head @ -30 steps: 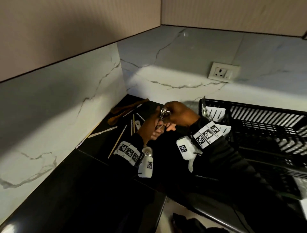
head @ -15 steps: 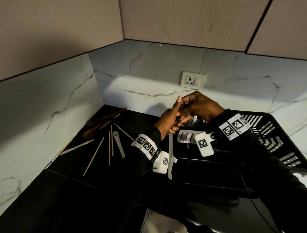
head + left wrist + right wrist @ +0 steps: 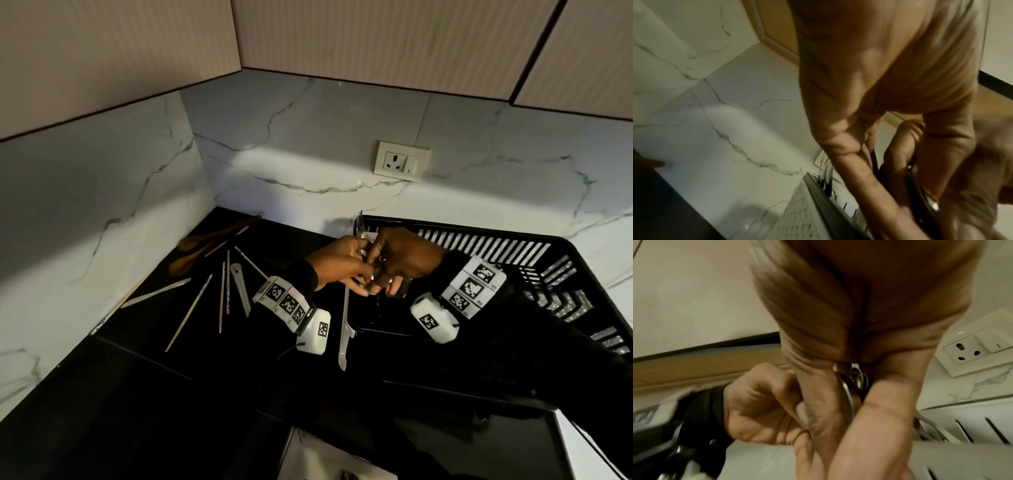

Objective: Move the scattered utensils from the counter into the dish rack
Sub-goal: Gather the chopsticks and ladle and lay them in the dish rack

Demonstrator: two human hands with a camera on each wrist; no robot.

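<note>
Head view high above the counter; both wrist views close on meeting fingers, dish rack shared.

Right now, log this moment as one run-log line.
stage: at rack | left hand: holds metal utensils | right hand: holds same bundle | rack: forks in caddy | counter: chopsticks, spoons left

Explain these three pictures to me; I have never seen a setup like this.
No machine here: a person works with bare hands, wearing three cameras. The head view looks down at a black counter; the two close, blurry views come from the wrists. The left hand and right hand meet over the corner of a black dish rack, together gripping shiny metal utensils; which kind is hard to tell. A fork already stands in the rack. Wooden spoons, chopsticks and a white knife lie on the counter.
</note>
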